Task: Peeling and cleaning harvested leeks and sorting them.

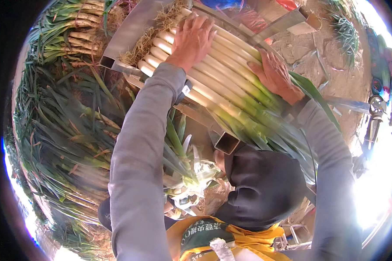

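Note:
A row of leeks (224,71) lies side by side, white stems to the upper left and green leaves to the lower right. They rest in a metal frame (137,26), their stringy roots (150,37) along its upper-left plate. My left hand (191,41) is laid on the white stems near the root end, its fingers stretched out. Along the right edge of the row, my right hand (276,78) presses against the outer stems, thumb apart from the other fingers. Neither hand is wrapped round a stem. The leaf ends run partly behind my right forearm.
Piled leeks (74,126) fill the left side, with tied bundles (80,39) above them. A square metal tube (227,142) sticks out below the row. Black cloth (261,187) bulges beneath it. Metal bars (287,24) border the upper right; more leeks (346,41) lie beyond.

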Action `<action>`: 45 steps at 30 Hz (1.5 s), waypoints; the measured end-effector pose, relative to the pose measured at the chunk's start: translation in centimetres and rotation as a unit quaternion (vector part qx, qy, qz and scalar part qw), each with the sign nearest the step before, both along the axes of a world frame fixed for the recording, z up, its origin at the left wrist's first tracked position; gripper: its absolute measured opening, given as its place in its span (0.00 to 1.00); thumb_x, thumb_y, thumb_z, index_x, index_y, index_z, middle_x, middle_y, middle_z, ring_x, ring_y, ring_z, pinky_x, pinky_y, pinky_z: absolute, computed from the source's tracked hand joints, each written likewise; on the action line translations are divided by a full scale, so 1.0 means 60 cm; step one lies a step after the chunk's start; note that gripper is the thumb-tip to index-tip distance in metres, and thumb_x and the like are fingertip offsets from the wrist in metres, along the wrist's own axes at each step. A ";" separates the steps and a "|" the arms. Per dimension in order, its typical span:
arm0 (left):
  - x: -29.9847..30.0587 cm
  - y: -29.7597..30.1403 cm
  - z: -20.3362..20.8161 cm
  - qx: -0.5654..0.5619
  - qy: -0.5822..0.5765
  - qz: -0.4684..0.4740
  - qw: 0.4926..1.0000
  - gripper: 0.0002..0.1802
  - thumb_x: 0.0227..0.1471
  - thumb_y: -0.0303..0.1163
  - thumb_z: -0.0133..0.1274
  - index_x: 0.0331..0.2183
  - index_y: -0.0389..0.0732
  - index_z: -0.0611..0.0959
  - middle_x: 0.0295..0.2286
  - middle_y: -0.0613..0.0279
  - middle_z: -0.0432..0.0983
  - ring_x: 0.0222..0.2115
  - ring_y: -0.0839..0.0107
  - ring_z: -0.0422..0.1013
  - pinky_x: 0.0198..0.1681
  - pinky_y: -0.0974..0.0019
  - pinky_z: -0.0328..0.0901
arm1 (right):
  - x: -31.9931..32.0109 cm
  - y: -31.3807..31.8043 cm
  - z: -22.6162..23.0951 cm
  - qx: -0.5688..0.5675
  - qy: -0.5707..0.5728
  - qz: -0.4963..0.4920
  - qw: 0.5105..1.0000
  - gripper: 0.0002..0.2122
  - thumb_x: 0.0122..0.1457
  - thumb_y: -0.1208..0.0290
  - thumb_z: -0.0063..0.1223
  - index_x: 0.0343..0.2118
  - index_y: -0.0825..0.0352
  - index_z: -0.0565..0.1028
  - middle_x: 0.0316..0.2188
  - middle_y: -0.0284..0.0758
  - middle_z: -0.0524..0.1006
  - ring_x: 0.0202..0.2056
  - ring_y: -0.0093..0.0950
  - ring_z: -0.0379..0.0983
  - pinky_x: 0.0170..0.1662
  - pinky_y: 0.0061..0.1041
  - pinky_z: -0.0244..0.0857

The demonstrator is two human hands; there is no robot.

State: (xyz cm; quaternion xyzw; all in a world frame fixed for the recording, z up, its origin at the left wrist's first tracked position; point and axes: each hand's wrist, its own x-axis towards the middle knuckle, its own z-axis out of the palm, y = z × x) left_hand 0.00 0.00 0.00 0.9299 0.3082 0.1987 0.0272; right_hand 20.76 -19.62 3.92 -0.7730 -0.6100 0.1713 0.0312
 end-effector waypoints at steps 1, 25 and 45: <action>0.000 0.002 0.000 0.020 -0.010 -0.005 1.000 0.24 0.63 0.45 0.48 0.56 0.45 0.75 0.56 0.58 0.68 0.60 0.49 0.60 0.63 0.46 0.58 | -0.003 -0.001 0.000 0.037 -0.016 0.011 0.999 0.33 0.65 0.45 0.46 0.61 0.71 0.61 0.51 0.56 0.70 0.52 0.52 0.69 0.54 0.47 0.63; 0.013 -0.014 0.012 -0.019 -0.001 -0.011 1.000 0.24 0.65 0.43 0.44 0.57 0.42 0.73 0.55 0.56 0.69 0.62 0.52 0.59 0.65 0.47 0.54 | -0.118 -0.114 0.050 0.198 0.030 0.067 0.977 0.33 0.65 0.54 0.51 0.64 0.74 0.59 0.61 0.52 0.63 0.62 0.49 0.59 0.63 0.47 0.54; -0.011 0.002 0.020 -0.024 -0.046 -0.059 0.997 0.26 0.60 0.42 0.54 0.58 0.45 0.74 0.56 0.51 0.65 0.57 0.47 0.63 0.62 0.46 0.59 | -0.040 -0.048 0.002 0.148 -0.153 -0.001 0.977 0.34 0.65 0.47 0.46 0.57 0.79 0.64 0.43 0.48 0.71 0.46 0.45 0.67 0.55 0.44 0.58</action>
